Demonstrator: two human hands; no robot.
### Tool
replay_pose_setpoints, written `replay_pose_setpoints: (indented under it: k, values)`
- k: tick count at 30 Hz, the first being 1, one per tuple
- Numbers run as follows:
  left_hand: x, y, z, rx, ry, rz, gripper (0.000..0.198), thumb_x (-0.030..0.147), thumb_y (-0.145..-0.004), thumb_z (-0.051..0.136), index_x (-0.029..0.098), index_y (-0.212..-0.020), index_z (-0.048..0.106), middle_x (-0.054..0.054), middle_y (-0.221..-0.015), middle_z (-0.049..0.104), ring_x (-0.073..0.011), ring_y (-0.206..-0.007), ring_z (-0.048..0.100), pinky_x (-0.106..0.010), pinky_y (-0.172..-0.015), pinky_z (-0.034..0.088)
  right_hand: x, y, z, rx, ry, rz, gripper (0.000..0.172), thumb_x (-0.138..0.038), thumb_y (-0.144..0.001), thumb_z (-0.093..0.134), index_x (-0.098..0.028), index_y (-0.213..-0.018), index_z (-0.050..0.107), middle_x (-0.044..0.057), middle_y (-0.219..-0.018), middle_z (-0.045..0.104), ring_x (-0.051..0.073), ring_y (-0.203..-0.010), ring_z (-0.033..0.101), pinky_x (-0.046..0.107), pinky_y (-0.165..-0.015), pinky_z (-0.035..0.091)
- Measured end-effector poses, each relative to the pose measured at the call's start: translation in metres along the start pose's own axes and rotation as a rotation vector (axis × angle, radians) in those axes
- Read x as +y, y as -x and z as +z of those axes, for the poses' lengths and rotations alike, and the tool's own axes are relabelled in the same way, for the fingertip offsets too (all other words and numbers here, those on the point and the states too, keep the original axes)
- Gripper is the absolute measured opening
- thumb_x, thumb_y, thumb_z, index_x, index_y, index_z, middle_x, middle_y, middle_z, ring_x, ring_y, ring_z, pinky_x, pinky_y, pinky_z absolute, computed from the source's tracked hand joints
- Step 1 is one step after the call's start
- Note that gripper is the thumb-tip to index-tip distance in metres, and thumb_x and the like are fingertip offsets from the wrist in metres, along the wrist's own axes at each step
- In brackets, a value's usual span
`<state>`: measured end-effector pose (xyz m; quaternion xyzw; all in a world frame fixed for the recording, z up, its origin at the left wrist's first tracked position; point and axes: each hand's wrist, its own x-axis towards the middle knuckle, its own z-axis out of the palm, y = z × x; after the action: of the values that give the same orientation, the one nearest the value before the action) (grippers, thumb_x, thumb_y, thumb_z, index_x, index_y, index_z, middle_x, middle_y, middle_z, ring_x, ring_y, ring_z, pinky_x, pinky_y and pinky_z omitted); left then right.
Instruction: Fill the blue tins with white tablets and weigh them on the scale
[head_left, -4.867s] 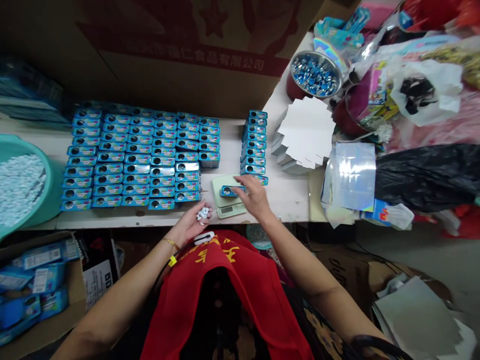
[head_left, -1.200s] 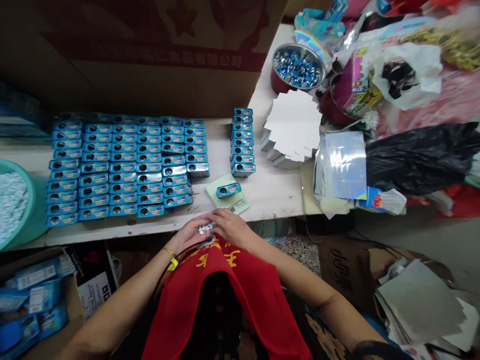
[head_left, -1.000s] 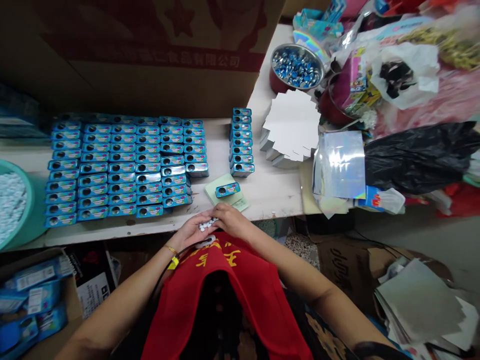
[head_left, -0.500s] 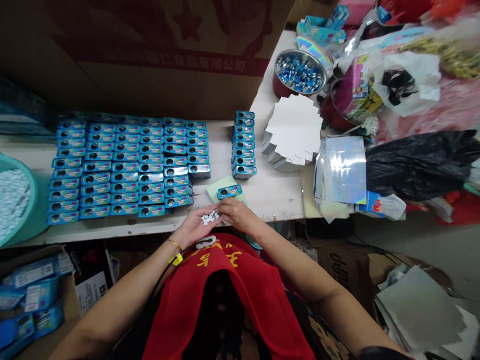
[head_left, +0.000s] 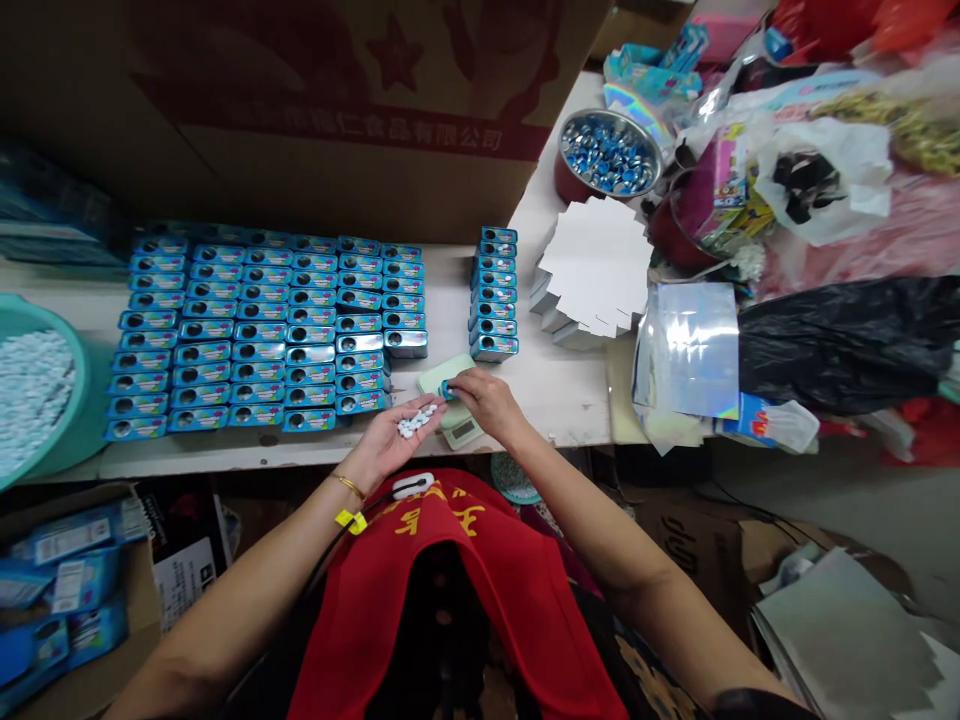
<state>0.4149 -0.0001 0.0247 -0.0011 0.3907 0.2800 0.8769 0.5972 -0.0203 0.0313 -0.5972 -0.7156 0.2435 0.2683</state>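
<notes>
My left hand (head_left: 390, 432) is turned palm up and cupped, holding a small heap of white candies (head_left: 416, 421). Close beside it, my right hand (head_left: 486, 398) pinches a small blue tin (head_left: 448, 389), mostly covered by the fingers. Under the hands lies a pale green digital scale (head_left: 463, 433), its display toward me. Rows of blue tins (head_left: 259, 340) with dark round openings on top stand to the left. One short column of the same tins (head_left: 495, 295) stands behind the scale.
A green tub (head_left: 90, 390) of white candies is at far left. To the right stand stacked white cards (head_left: 596, 265), a metal bowl (head_left: 646, 150) of blue and silver caps, shiny sheets (head_left: 694, 345) and a black bag (head_left: 840, 340). A large carton (head_left: 337, 190) borders the table's back.
My right hand has picked up the tin that lay on the scale and tilted it near the left palm. The scale's display has come into view. The whole view has shifted slightly.
</notes>
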Motion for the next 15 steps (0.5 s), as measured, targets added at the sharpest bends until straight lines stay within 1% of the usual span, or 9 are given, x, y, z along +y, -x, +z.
replay_pose_setpoints:
  k: [2,3,6,8,11,13,15]
  values:
    - [-0.001,0.005,-0.004,-0.004,-0.001,-0.012,0.043,-0.001,-0.069,0.042,0.001,-0.111,0.051,-0.018,-0.103,0.062,-0.0236,-0.103,0.054,-0.034,-0.091,0.043,-0.009,0.007,0.003,0.0,-0.005,-0.019,0.021,-0.016,-0.084,0.043,-0.016,-0.098,0.059,0.007,-0.094,0.06,0.014,-0.089,0.054,0.026,-0.078,0.044]
    - [-0.003,0.008,-0.006,-0.014,-0.006,-0.026,0.043,-0.001,-0.069,0.042,0.002,-0.111,0.052,-0.017,-0.102,0.062,-0.0233,-0.102,0.055,-0.034,-0.09,0.043,-0.015,0.011,0.006,-0.024,0.014,-0.045,0.022,-0.017,-0.085,0.043,-0.016,-0.1,0.058,0.007,-0.096,0.059,0.014,-0.09,0.053,0.027,-0.08,0.043]
    - [-0.007,0.017,-0.018,-0.038,-0.041,-0.077,0.043,-0.001,-0.069,0.041,0.006,-0.11,0.054,-0.013,-0.095,0.065,-0.0201,-0.091,0.06,-0.034,-0.086,0.045,-0.039,0.026,0.023,-0.188,0.171,-0.14,0.023,-0.02,-0.085,0.044,-0.015,-0.104,0.055,0.009,-0.098,0.057,0.017,-0.09,0.05,0.031,-0.079,0.042]
    - [-0.011,0.023,-0.029,-0.032,-0.071,-0.11,0.044,-0.002,-0.069,0.04,0.008,-0.108,0.056,-0.01,-0.09,0.066,-0.0173,-0.083,0.062,-0.031,-0.081,0.047,-0.053,0.035,0.038,-0.296,0.272,-0.174,0.02,-0.017,-0.084,0.044,-0.013,-0.1,0.055,0.01,-0.094,0.056,0.019,-0.087,0.048,0.032,-0.075,0.042]
    - [-0.015,0.033,-0.047,-0.011,-0.091,-0.149,0.04,-0.002,-0.067,0.04,0.008,-0.1,0.06,-0.009,-0.083,0.066,-0.0156,-0.075,0.062,-0.028,-0.074,0.049,-0.063,0.041,0.056,-0.394,0.293,-0.216,0.012,-0.015,-0.083,0.045,-0.013,-0.089,0.056,0.008,-0.089,0.053,0.018,-0.087,0.045,0.029,-0.069,0.043]
    - [-0.016,0.039,-0.054,0.016,-0.095,-0.149,0.039,-0.002,-0.067,0.041,0.009,-0.098,0.061,-0.008,-0.08,0.066,-0.0165,-0.074,0.062,-0.029,-0.074,0.048,-0.065,0.041,0.063,-0.412,0.268,-0.227,0.009,-0.017,-0.084,0.046,-0.014,-0.086,0.054,0.007,-0.089,0.051,0.018,-0.087,0.045,0.028,-0.068,0.042]
    - [-0.015,0.045,-0.055,0.053,-0.098,-0.13,0.04,-0.001,-0.066,0.041,0.01,-0.1,0.06,-0.007,-0.079,0.066,-0.018,-0.076,0.062,-0.03,-0.075,0.048,-0.065,0.04,0.066,-0.412,0.243,-0.234,0.008,-0.019,-0.084,0.046,-0.015,-0.086,0.053,0.006,-0.089,0.051,0.017,-0.088,0.045,0.027,-0.068,0.042]
